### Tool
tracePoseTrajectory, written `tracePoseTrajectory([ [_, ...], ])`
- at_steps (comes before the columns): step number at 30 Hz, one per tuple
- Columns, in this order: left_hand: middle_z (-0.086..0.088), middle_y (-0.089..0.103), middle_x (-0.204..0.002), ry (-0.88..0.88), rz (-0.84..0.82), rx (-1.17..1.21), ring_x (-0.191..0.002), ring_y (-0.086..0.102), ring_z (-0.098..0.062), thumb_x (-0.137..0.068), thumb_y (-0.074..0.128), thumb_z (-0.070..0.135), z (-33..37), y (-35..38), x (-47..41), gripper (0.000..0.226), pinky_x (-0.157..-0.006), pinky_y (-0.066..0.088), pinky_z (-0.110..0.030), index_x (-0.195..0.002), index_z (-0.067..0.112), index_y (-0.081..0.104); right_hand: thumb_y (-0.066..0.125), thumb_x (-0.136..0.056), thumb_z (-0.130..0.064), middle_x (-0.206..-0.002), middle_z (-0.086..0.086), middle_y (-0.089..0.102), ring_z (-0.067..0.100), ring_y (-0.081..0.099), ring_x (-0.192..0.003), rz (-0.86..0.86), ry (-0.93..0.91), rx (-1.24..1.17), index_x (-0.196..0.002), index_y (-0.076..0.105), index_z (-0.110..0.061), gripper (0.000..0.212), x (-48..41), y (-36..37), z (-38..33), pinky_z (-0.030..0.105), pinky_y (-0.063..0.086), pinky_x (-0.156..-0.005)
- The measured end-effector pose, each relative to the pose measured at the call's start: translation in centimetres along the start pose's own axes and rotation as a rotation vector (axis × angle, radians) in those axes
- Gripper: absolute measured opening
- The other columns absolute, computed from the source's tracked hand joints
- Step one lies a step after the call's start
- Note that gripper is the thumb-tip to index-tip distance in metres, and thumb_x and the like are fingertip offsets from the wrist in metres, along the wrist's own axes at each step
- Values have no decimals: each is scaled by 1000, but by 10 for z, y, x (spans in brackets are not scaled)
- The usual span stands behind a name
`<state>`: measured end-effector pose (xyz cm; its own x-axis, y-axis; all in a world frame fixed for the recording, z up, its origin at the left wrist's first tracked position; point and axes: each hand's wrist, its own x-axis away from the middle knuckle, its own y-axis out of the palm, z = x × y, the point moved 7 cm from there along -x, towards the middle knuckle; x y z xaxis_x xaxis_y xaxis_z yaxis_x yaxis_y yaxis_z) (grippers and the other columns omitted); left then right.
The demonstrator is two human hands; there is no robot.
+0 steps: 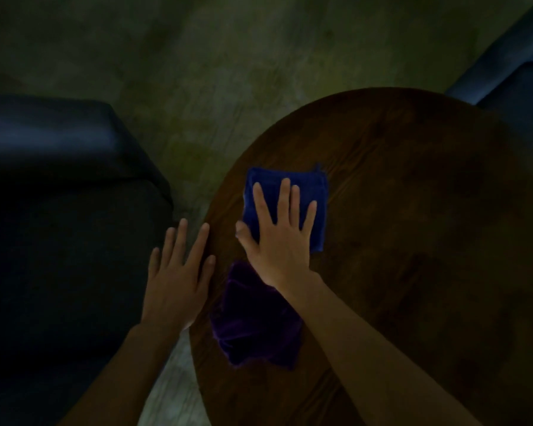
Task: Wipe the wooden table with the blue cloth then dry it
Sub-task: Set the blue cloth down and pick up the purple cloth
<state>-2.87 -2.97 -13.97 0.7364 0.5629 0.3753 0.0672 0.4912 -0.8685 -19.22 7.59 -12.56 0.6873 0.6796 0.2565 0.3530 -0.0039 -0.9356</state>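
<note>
Right hand (pixel 279 241), fingers spread flat, presses blue cloth (pixel 285 192) onto wooden table (pixel 413 210).

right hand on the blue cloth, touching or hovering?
Touching. The head view shows the right hand pressed flat on the blue cloth, palm and spread fingers lying directly against the fabric on the wooden table.

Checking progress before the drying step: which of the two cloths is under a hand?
The blue cloth, pressed flat by the right hand. The purple cloth lies crumpled nearer the person, untouched.
</note>
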Motion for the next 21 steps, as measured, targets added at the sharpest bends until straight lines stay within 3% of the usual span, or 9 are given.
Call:
tracePoseTrajectory([
  [4,-5,-5,-174,34,31,-42,-160,-6,-27,-101,9,62,1,7,3,71,-128,8,-57,-166,33,5,30,-102,-67,-174,12,3,30,0,-160,-132,-374,-37,-165,14,-32,74,101,23,-27,58,6,-127],
  [6,-8,-1,-174,48,69,-99,-160,-5,-28,-104,15,58,3,10,5,70,-127,8,-62,-166,28,11,30,-103,-69,-173,12,13,29,10,-160,-188,-457,56,-164,21,-31,72,138,43,-13,57,14,-127],
  [10,-14,6,-174,131,128,-191,-160,-1,-30,-105,25,52,27,16,15,67,-124,5,-67,-165,22,23,32,-100,-74,-173,13,7,29,4,-160,-256,-609,129,-165,17,-30,81,149,49,27,47,-9,-127],
  [14,-13,9,-175,232,170,-199,-161,0,-29,-104,29,52,84,26,29,67,-125,2,-66,-164,22,27,35,-96,-76,-172,17,10,33,9,-159,-246,-869,230,-163,22,-27,84,131,24,90,48,-7,-126],
  [17,-9,9,-175,288,149,-147,-161,-8,-20,-104,29,53,138,41,38,63,-127,-12,-53,-161,26,28,35,-98,-72,-170,17,21,34,18,-157,-157,-777,263,-161,32,-27,78,78,-12,168,48,0,-128],
  [19,-9,13,-174,326,145,-138,-161,-4,-21,-105,30,52,168,49,43,61,-127,-16,-47,-160,26,31,30,-98,-70,-170,15,23,35,19,-157,-68,-528,248,-161,34,-28,75,29,-41,227,49,3,-128],
  [21,-10,14,-173,371,142,-170,-161,3,-26,-105,31,51,196,59,47,61,-127,-11,-50,-160,26,30,22,-98,-69,-171,14,19,34,17,-158,28,-177,157,-163,27,-30,76,-11,-71,285,49,6,-128],
])
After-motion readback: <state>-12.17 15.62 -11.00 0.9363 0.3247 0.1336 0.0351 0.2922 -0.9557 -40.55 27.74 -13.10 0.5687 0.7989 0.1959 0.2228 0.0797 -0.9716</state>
